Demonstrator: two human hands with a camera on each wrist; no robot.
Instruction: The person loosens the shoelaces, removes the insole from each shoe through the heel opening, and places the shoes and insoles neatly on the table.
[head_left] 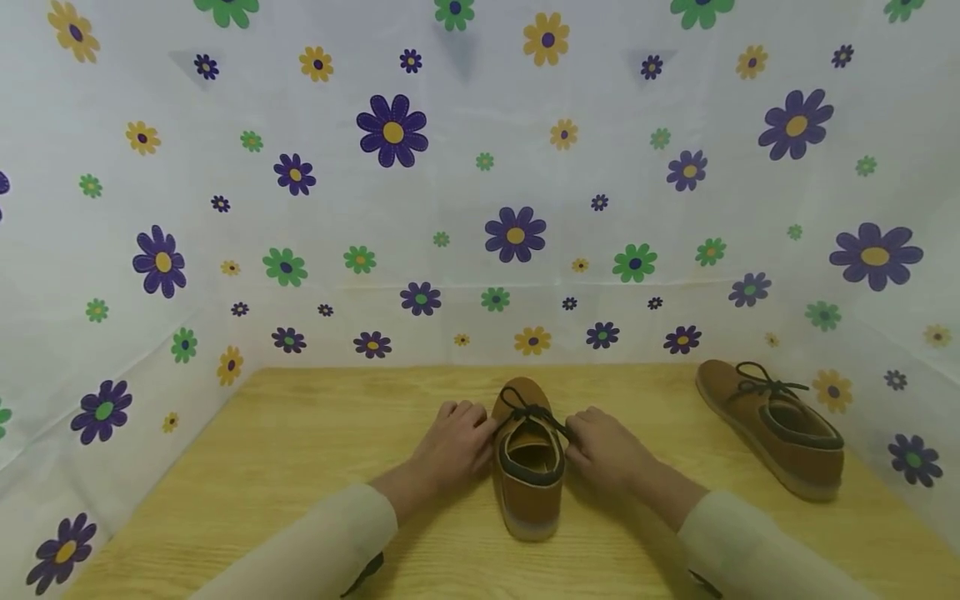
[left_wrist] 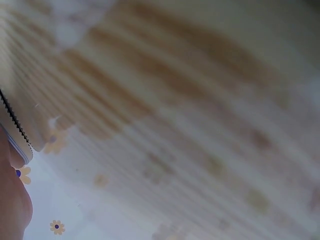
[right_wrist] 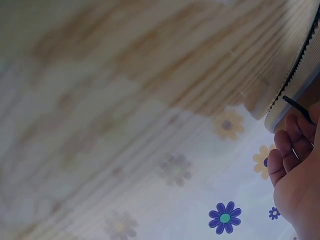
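Observation:
A brown shoe (head_left: pixel 522 492) with a dark collar stands on the wooden table, toe pointing away from me. Its dark shoelace (head_left: pixel 529 411) is tied in a bow over the tongue. Beside the shoe's left flank, my left hand (head_left: pixel 453 446) has curled fingers and pinches a lace end close to the bow. On the other side my right hand (head_left: pixel 609 448) grips the lace strand that runs out to the right. In the right wrist view a dark lace tip (right_wrist: pixel 295 106) sticks out from the curled fingers. The left wrist view shows only part of the left hand (left_wrist: pixel 17 200) near the sole.
A second brown shoe (head_left: pixel 780 433), its laces tied in a bow, stands at the right side of the table (head_left: pixel 315 433). A white flower-patterned cloth (head_left: pixel 450 192) hangs along the back and both sides.

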